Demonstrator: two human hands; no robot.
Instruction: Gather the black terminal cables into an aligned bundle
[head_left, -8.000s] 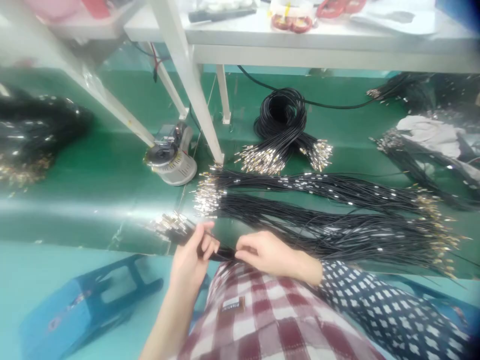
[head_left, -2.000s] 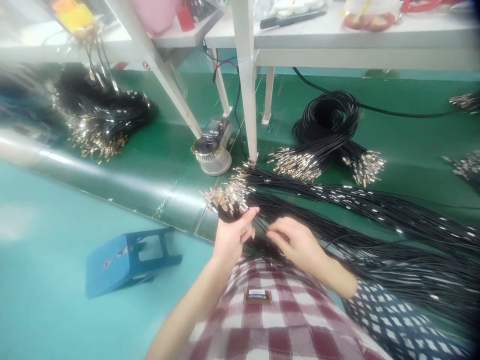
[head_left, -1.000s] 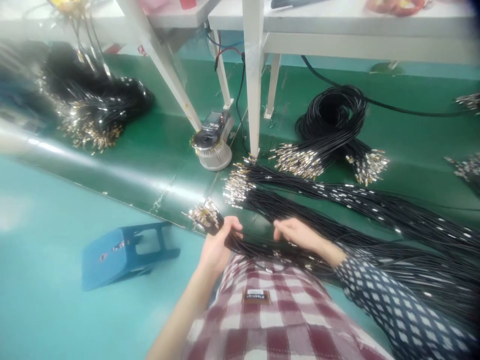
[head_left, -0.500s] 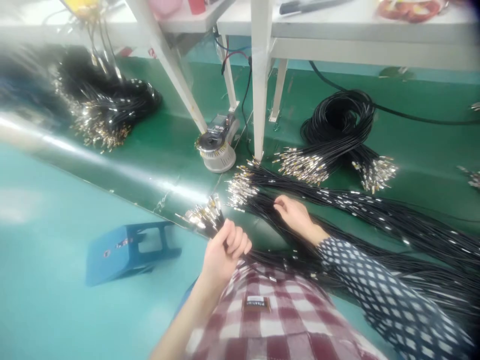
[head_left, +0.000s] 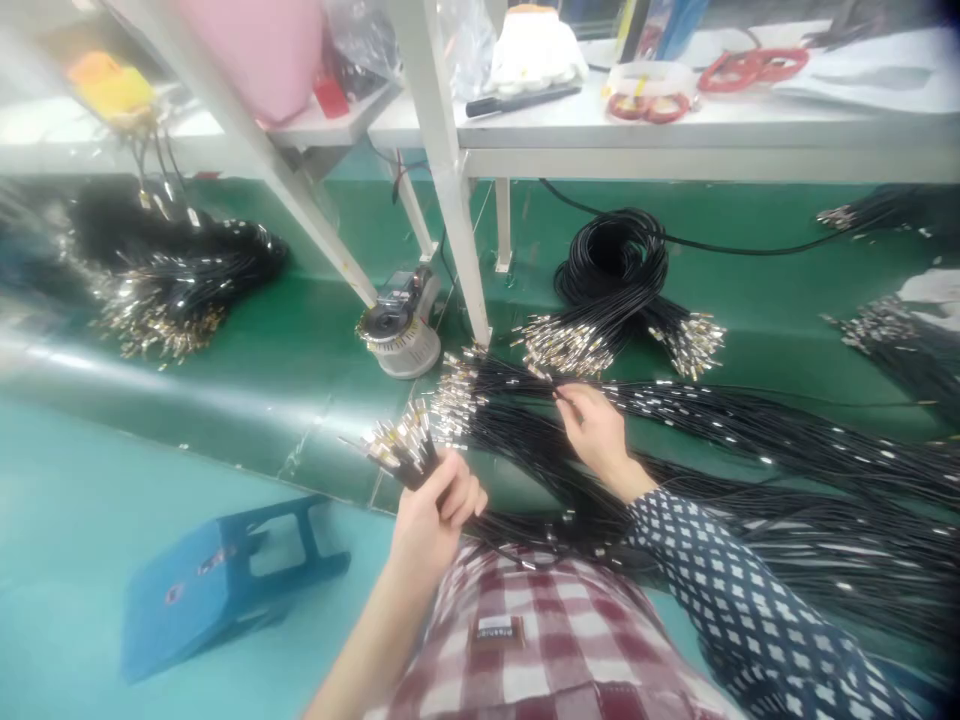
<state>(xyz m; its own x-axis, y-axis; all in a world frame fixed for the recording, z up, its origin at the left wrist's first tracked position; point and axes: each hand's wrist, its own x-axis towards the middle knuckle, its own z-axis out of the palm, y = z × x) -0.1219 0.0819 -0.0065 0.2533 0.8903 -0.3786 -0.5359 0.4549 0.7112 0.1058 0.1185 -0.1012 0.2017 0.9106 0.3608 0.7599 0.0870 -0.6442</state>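
Bundle (head_left: 401, 450) of black cables gripped in your left hand (head_left: 435, 500); your right hand (head_left: 600, 432) pinches one of the loose cables (head_left: 750, 430) on the green surface (head_left: 300, 340). Pink bin (head_left: 262, 50) on shelf (head_left: 330, 120): contents hidden.

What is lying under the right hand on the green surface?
Loose black cables with metal ends lie under the right hand, which touches them. The green surface beneath is covered.

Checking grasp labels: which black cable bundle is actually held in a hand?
The small bundle in the left hand grip; the others lie on the belt.
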